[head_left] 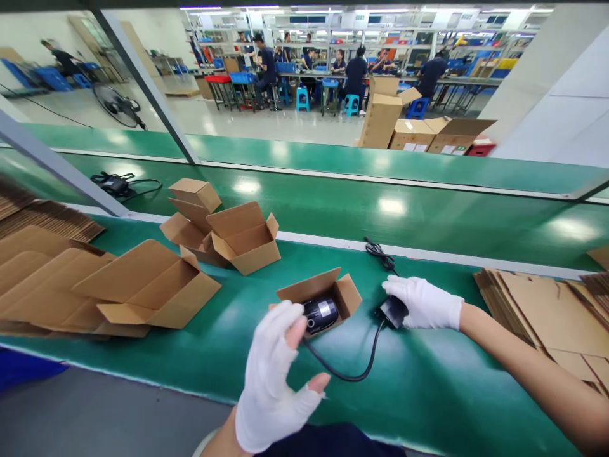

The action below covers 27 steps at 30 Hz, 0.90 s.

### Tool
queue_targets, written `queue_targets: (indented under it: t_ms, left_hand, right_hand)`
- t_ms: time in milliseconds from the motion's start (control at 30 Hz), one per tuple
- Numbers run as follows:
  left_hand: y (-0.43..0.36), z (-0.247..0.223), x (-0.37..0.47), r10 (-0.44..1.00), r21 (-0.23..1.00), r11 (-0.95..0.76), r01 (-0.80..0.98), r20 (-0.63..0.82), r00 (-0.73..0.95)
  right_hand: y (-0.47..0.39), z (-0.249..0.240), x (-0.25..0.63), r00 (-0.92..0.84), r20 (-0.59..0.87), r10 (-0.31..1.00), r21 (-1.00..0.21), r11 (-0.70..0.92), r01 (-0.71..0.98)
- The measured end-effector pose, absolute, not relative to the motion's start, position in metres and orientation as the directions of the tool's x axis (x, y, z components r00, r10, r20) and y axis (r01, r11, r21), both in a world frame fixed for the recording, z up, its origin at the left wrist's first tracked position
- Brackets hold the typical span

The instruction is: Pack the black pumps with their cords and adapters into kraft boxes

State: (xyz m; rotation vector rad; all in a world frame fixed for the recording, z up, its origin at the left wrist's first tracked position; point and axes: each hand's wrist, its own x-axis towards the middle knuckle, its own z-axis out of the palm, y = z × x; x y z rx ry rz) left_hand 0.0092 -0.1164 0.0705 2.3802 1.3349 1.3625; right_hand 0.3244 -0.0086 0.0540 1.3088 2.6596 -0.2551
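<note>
My left hand (pixel 280 374), in a white glove with thumb and one fingertip bare, is spread beside a small open cardboard box (pixel 349 295), holding nothing. In that box lies a black device (pixel 322 314) with a light label. A black cable (pixel 349 379) runs from it in a loop to a black block (pixel 392 311) on the green table. My right hand (pixel 421 303), gloved in white, has its fingers closed round the block. Behind the block lies a bundled black cord (pixel 380 254).
Open boxes (pixel 157 285) (pixel 247 241) and a closed one (pixel 195 192) stand at the left. Flat cardboard (pixel 556 311) is stacked at the right. Beyond the white rail (pixel 328 238) runs a green belt (pixel 314 203) with another black device (pixel 117 184). People sit far behind.
</note>
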Motion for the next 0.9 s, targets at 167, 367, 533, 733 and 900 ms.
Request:
queue_targets:
  t_ms: [167, 367, 533, 733, 900]
  left_hand:
    - [-0.104, 0.082, 0.052, 0.701, 0.376, -0.701, 0.606, 0.522, 0.486]
    - [-0.098, 0.079, 0.088, 0.816, 0.548, -0.574, 0.609, 0.312, 0.487]
    - [-0.109, 0.063, 0.108, 0.83, 0.548, -0.555, 0.626, 0.308, 0.465]
    - [-0.12, 0.044, 0.12, 0.832, 0.398, -0.554, 0.732, 0.306, 0.463]
    - [-0.129, 0.034, 0.125, 0.835, 0.305, -0.526, 0.793, 0.364, 0.414]
  right_hand:
    - [-0.062, 0.085, 0.333, -0.302, -0.131, 0.944, -0.36, 0.239, 0.902]
    - [-0.101, 0.092, 0.323, 0.153, 0.19, 0.97, -0.589, -0.012, 0.808]
    - [-0.11, 0.075, 0.282, 0.388, 0.264, 0.883, -0.797, -0.026, 0.603]
    - [-0.12, 0.06, 0.229, 0.438, 0.147, 0.887, -0.896, -0.068, 0.438]
    - [-0.126, 0.049, 0.21, 0.547, 0.128, 0.828, -0.875, -0.165, 0.455]
